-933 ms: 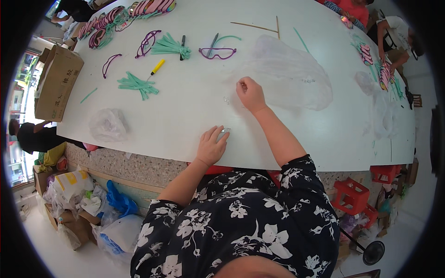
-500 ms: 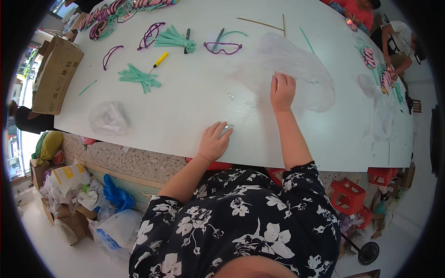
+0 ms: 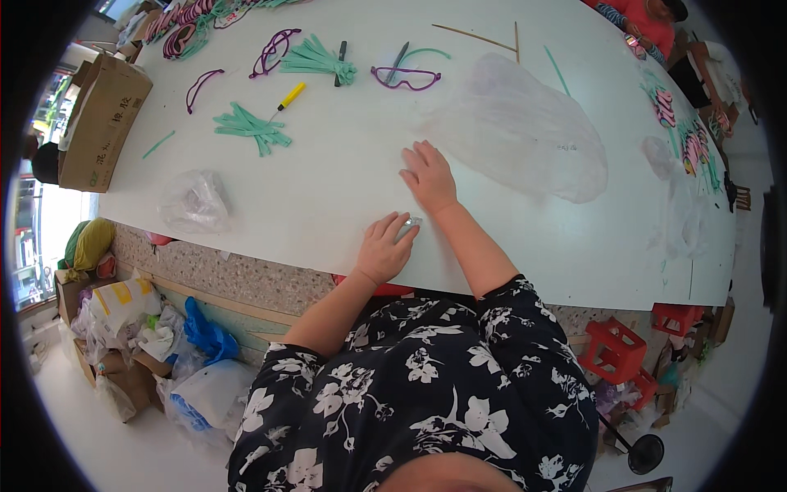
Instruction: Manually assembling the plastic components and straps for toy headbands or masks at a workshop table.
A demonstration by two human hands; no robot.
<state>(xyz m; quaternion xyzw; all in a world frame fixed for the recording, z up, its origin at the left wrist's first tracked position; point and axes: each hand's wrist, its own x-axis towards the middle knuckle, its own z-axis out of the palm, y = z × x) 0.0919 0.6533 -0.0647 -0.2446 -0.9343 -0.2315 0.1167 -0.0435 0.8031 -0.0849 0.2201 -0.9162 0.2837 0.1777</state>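
My left hand (image 3: 384,248) rests near the table's front edge, fingers lightly bent and thumb apart. Small clear plastic pieces (image 3: 413,221) show beside its index finger and thumb, partly covered by the hand. Farther forward, my right hand (image 3: 431,178) lies palm down with its fingers stretched and somewhat spread. What is under its palm is hidden. A large clear plastic bag (image 3: 533,131) lies flat to the right of it, with a few small clear pieces (image 3: 566,148) showing in it.
Beyond my hands lie purple goggle frames (image 3: 406,79), bundled green straps (image 3: 254,129), a yellow-handled tool (image 3: 291,96) and thin wooden sticks (image 3: 475,38). A crumpled bag (image 3: 195,202) and a cardboard box (image 3: 106,123) are left. People work at the right beside striped goggles (image 3: 695,148).
My right hand has left the large bag and come left and nearer, over where loose clear pieces lay. Its fingers have spread. My left hand stays at the small pieces.
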